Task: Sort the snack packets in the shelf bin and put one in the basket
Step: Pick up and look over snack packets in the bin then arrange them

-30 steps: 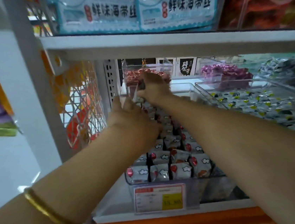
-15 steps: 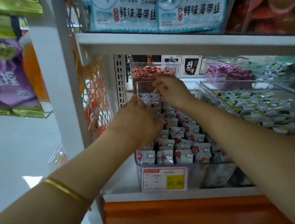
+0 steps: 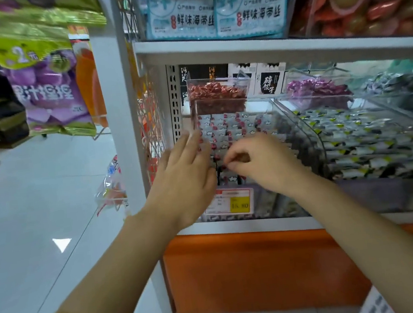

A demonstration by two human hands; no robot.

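A clear plastic shelf bin (image 3: pixel 194 116) holds rows of small white snack packets (image 3: pixel 225 131) with red spots. My left hand (image 3: pixel 184 174) lies flat with straight fingers against the bin's left wall near the front. My right hand (image 3: pixel 265 165) hovers over the front rows, its fingers curled and pinching at a packet there. A white and yellow price tag (image 3: pixel 231 202) hangs on the bin's front. No basket is in view.
A second clear bin of black, white and yellow packets (image 3: pixel 357 134) sits to the right. Red candies (image 3: pixel 215 93) and purple candies (image 3: pixel 317 88) fill bins behind. A white shelf board (image 3: pixel 265 46) hangs above. Purple snack bags (image 3: pixel 49 97) hang at left.
Both hands have drawn back from the rear of the bin toward its front. The view has shifted right and pulled away, so more of the floor and the orange base shows.
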